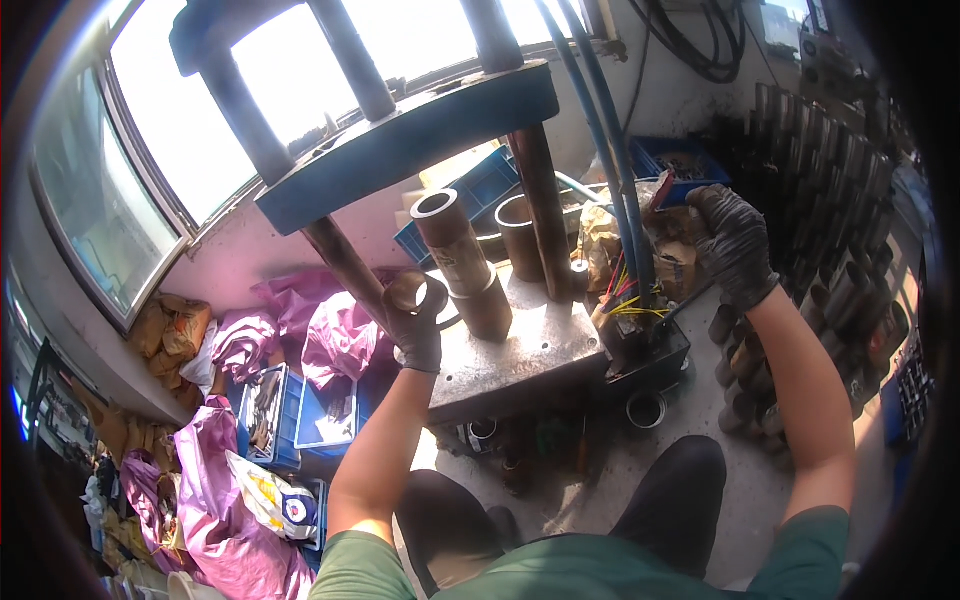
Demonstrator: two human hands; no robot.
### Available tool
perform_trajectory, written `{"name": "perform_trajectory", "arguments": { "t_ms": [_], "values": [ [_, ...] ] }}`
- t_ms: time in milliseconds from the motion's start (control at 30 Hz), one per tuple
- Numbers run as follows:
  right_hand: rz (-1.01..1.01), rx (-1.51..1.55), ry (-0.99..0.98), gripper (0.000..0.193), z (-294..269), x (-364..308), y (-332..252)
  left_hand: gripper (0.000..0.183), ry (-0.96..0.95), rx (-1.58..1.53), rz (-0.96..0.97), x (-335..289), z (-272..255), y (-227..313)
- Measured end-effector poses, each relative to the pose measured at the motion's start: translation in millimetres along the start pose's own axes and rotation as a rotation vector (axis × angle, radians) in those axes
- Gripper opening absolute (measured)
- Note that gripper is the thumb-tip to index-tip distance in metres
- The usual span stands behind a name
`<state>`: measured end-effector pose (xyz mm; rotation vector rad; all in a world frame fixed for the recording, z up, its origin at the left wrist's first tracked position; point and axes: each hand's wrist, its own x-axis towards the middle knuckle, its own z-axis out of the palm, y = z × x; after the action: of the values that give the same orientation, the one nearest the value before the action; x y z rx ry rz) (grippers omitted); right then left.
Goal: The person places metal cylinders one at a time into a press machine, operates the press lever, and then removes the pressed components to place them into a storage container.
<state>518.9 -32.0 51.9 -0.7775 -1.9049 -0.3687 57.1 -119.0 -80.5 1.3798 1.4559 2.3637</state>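
My left hand [418,335], in a dark glove, is closed around a short metal ring [407,291] at the left side of a press bed [525,350]. Just right of it a steel tube [452,235] stands upright on a wider cylinder [485,308], under the blue press plate [420,145]. Behind stands another thick-walled tube [517,240]. My right hand [738,248], also gloved, is raised right of the press with its fingers curled. What they hold, if anything, cannot be made out; a small red piece [661,190] shows close to them.
Blue hoses [612,150] and yellow wires [640,308] run down beside the press. Several metal tubes [835,310] stand stacked at the right. At the left lie pink sacks [215,500] and blue bins [268,415]. A ring [646,410] lies below the press's right corner.
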Motion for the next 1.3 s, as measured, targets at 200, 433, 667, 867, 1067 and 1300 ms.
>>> {"name": "perform_trajectory", "arguments": {
  "t_ms": [200,433,667,867,1067,1300],
  "values": [
    [0.183,-0.036,-0.155,0.037,19.5,16.0,1.6,0.017,-0.164,-0.063,0.265,85.8,43.3,18.1],
    [0.159,-0.064,-0.31,0.058,-6.4,3.5,-15.3,0.044,-0.224,0.914,0.472,153.4,73.6,16.3],
    [0.038,-0.205,-0.791,0.048,-74.9,-87.3,-29.6,0.054,-0.333,0.606,0.163,164.9,87.8,-22.9],
    [0.126,-0.154,-1.471,0.037,-101.3,-164.9,-65.6,0.061,-0.533,1.17,0.167,149.0,100.0,-17.6],
    [0.307,-0.211,-1.284,0.033,-102.7,-194.4,-95.0,0.068,-0.499,1.194,0.229,162.3,80.3,-13.5],
    [0.387,-0.215,-1.164,0.032,-106.3,-203.5,-93.4,0.043,-0.526,1.43,0.391,130.3,98.2,38.2]
  ]
}}
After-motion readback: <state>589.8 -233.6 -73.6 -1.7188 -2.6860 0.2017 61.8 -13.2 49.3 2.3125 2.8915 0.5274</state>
